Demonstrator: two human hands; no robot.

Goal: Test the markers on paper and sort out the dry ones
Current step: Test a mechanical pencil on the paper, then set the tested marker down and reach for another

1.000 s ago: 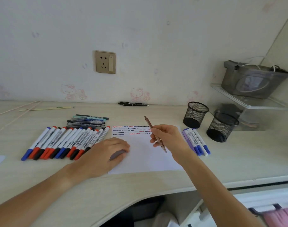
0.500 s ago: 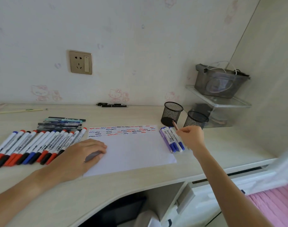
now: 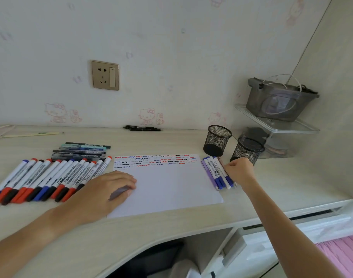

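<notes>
Brown pen (image 3: pixel 221 162) beside sorted markers (image 3: pixel 215 173)

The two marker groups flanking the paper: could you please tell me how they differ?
The left row of markers is much larger, with red, black and blue caps; the right group of markers has a few, blue-capped. The right hand touches the right group; the left hand presses the paper. Both lie flat.

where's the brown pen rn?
Head view, right side: the brown pen is in the right hand, at the right edge of the small marker group, just in front of the nearer mesh cup.
</notes>
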